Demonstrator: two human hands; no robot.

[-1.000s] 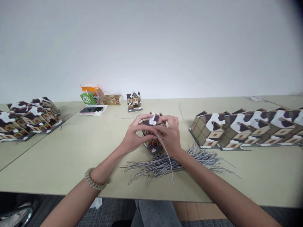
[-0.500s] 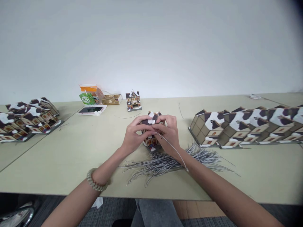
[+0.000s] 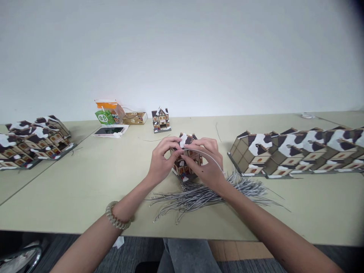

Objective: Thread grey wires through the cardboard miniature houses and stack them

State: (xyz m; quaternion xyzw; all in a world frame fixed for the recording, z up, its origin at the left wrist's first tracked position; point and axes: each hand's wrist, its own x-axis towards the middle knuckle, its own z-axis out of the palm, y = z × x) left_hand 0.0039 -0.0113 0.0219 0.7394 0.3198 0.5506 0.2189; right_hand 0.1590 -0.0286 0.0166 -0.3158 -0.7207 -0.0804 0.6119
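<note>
In front of me on the table stands a small model house [image 3: 186, 168] with a dark, snow-patched roof. My left hand [image 3: 163, 157] is at its upper left, thumb and fingertips closed on one end of a thin grey wire [image 3: 212, 155]. That wire arcs right across my right hand [image 3: 209, 161], its far end hanging near the wrist. My right fingers rest along the roof and the thumb lies on the front wall, gripping the house. Exactly where the wire tip meets the roof is hidden by my fingertips. A pile of grey wires [image 3: 196, 199] lies just below the house.
A row of similar houses [image 3: 287, 153] stands at right, a cluster [image 3: 38, 142] at left. Towards the wall are another house [image 3: 161, 120], a brown box [image 3: 135, 118], a green carton [image 3: 104, 117] and a phone [image 3: 109, 131]. The table edge [image 3: 142, 236] is near my lap.
My right hand has shifted slightly right, and its thumb and fingers have spread apart around the house. The wire's free end has swung up. My left hand stays nearly in place.
</note>
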